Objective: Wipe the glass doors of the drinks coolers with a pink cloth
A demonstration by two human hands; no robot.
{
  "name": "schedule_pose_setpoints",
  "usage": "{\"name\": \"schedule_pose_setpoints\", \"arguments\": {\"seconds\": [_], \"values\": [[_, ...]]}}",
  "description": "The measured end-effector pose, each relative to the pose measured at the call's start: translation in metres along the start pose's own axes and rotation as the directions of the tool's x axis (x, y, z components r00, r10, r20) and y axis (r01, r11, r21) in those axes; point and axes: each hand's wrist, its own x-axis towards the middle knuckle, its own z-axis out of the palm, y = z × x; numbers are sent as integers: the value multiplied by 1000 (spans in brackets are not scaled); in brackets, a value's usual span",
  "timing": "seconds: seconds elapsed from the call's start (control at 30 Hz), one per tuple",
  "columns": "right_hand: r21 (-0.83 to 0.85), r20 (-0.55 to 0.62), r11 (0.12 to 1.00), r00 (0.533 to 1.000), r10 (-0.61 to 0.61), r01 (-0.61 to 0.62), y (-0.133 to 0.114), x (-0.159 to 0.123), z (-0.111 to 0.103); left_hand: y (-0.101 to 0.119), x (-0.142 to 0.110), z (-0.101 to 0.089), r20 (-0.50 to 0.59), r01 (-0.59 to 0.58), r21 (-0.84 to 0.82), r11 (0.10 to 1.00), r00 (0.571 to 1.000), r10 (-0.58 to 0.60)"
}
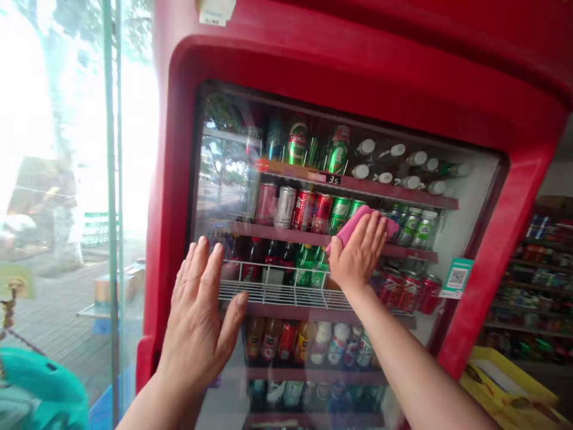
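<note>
A red drinks fridge [322, 77] with a see-through glass door [313, 310] fills most of the view. Pressed against the glass at the right of centre is a folded pink cloth [353, 224]. My right hand [360, 254] lies over this cloth and holds it to the pane, fingers pointing up and to the right. Farther left, my left hand [199, 304] is raised with its palm toward the door's left side, thumb apart, holding nothing. Whether its palm touches the glass I cannot tell.
Behind the glass, shelves carry cans [304, 209] and bottles [331, 343]. A QR code sticker [457, 278] is on the door's right side. At the lower right is a yellow box [510, 376]; a turquoise object [42, 388] is at the lower left, near a glass edge [114, 209].
</note>
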Motion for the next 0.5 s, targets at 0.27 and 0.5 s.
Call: {"name": "schedule_pose_setpoints", "arguments": {"seconds": [0.27, 0.5], "values": [[220, 85, 967, 984, -154, 132, -142, 57, 15, -20, 6, -18, -8, -43, 41, 998, 999, 44], [424, 104, 864, 933, -344, 271, -246, 89, 27, -32, 1, -31, -9, 5, 95, 995, 1000, -5]]}}
